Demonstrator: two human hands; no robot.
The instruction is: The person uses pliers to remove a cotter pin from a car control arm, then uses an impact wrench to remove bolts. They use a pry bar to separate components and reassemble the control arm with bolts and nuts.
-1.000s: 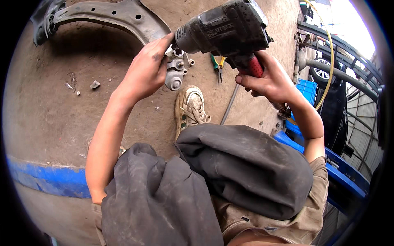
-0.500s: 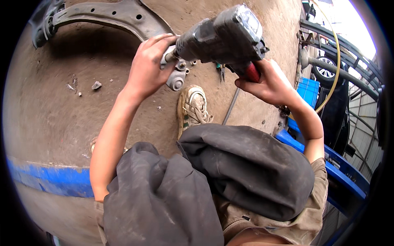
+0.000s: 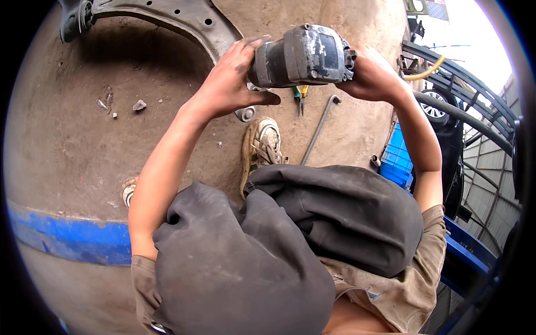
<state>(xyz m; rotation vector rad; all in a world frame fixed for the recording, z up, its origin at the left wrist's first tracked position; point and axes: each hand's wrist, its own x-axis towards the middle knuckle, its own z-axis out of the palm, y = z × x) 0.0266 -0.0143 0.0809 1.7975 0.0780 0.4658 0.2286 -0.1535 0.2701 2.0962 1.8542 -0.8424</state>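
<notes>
A worn black-and-grey impact wrench [image 3: 307, 56] is held up at the top middle, its scuffed rear cover facing me. My right hand [image 3: 373, 73] is closed on its handle, mostly hidden behind the body. My left hand [image 3: 226, 84] is at the wrench's front end, fingers stretched along its far side and thumb sticking out below, apart from the housing. The tool's nose is hidden. Beneath my left hand, a dark metal suspension control arm [image 3: 187, 22] lies on the ground, its ball joint end [image 3: 245, 114] partly showing below my palm.
Pliers with green and yellow handles [image 3: 301, 99] and a bent metal bar [image 3: 320, 128] lie beyond my knees, near my shoe [image 3: 267, 139]. Stones [image 3: 139, 105] lie at left. At right are a blue crate [image 3: 397, 156], a socket [image 3: 376, 161], a yellow hose [image 3: 427, 72] and a wheel [image 3: 432, 104].
The wrench has swung level and its rear end has come lower and toward me. My left hand has moved right, its thumb now spread away. More of the bent bar shows.
</notes>
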